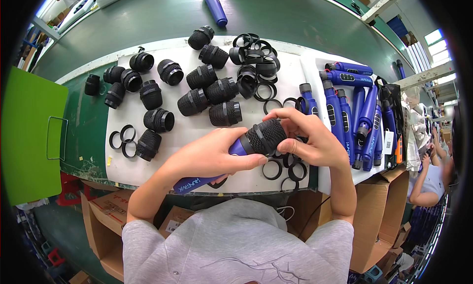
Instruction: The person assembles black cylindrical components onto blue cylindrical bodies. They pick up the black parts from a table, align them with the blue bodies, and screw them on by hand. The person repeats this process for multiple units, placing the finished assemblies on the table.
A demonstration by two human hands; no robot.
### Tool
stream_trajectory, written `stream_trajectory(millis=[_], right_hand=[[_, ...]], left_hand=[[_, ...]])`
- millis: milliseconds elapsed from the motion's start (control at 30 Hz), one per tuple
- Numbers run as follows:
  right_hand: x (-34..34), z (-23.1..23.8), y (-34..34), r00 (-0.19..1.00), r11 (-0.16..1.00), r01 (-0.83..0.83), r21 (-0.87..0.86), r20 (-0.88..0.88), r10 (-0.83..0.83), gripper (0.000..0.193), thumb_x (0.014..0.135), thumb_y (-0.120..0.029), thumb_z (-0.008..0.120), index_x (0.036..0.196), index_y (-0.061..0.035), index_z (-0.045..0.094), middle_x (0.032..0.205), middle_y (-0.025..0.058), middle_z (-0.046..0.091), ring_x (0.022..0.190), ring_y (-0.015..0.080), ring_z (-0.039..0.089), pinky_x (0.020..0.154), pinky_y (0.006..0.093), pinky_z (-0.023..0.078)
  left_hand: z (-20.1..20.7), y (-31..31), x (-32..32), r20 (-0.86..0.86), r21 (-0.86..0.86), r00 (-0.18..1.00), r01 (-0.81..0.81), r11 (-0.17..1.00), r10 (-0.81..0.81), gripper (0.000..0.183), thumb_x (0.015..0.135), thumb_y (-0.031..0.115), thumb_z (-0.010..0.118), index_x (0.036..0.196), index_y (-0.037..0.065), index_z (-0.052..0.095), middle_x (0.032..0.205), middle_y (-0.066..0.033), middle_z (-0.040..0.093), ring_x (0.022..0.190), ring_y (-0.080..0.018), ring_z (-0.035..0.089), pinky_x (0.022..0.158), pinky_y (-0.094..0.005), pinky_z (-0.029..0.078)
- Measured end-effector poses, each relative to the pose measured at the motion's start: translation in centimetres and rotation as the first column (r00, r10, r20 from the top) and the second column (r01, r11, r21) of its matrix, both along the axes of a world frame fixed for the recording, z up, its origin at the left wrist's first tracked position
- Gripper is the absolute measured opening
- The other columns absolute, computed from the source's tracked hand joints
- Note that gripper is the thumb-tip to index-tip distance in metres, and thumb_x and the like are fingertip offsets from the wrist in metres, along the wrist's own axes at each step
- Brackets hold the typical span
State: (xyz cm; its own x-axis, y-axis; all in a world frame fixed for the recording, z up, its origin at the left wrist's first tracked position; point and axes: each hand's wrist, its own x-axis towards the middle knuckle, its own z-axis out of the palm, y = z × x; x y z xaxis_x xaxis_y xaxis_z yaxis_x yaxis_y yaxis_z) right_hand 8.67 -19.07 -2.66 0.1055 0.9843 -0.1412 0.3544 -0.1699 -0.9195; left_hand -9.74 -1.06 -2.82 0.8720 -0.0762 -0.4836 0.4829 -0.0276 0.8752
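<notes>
A microphone with a blue handle [199, 183] and a black mesh grille [266, 138] lies aslant across my two hands, close to my body. My left hand [212, 152] is wrapped round the handle, its thumb along the upper part. My right hand [315, 140] curls round the far end of the grille, thumb and fingers on it. Just beyond, several loose black microphone grilles [202, 77] are scattered over the white sheet [182, 136]. Loose black rings [272, 170] lie below my right hand, and a pile of rings [253, 55] sits farther off.
Blue microphone bodies [335, 109] lie in a group on white padding at the right. Another blue handle [215, 8] is on the far green table [148, 25]. A green board [37, 136] stands at left; cardboard boxes [367, 220] are below the table edge. A person [426, 180] sits far right.
</notes>
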Motion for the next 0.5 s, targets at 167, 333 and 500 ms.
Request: stream_trajectory(millis=[167,333,500], right_hand=[[-0.2,-0.1,0.1,0.996,0.999,0.008,0.054,0.085,-0.013,0.044,0.095,-0.025,0.071,0.126,0.003,0.056,0.076,0.006,0.065,0.067,0.0107,0.063,0.064,0.0267,0.05],[-1.0,-0.2,0.4,0.985,0.989,0.07,0.133,0.148,-0.089,0.038,0.095,-0.031,0.071,0.112,0.0016,0.061,0.062,0.0064,0.057,0.053,0.0145,0.055,0.052,0.03,0.041],[-1.3,0.1,0.3,0.971,0.991,0.117,0.06,0.205,-0.127,0.038,0.095,-0.036,0.072,0.098,0.0002,0.061,0.063,0.0084,0.062,0.054,0.015,0.058,0.052,0.0293,0.043]], left_hand=[[0.2,0.0,-0.1,-0.004,0.01,1.0,-0.009,1.0,0.009,0.035,0.09,0.025,0.073,0.111,0.0,0.062,0.064,-0.0011,0.059,0.044,-0.0083,0.054,0.041,-0.0249,0.041],[0.1,-0.1,0.0,-0.003,0.026,1.0,-0.007,1.0,0.007,0.035,0.09,0.025,0.074,0.111,-0.001,0.062,0.065,-0.001,0.059,0.046,-0.0083,0.054,0.042,-0.0254,0.041],[0.5,-0.1,0.1,-0.026,0.045,0.999,0.023,0.999,-0.022,0.035,0.09,0.025,0.074,0.111,-0.001,0.062,0.065,-0.0009,0.059,0.046,-0.0083,0.055,0.042,-0.0254,0.042]])
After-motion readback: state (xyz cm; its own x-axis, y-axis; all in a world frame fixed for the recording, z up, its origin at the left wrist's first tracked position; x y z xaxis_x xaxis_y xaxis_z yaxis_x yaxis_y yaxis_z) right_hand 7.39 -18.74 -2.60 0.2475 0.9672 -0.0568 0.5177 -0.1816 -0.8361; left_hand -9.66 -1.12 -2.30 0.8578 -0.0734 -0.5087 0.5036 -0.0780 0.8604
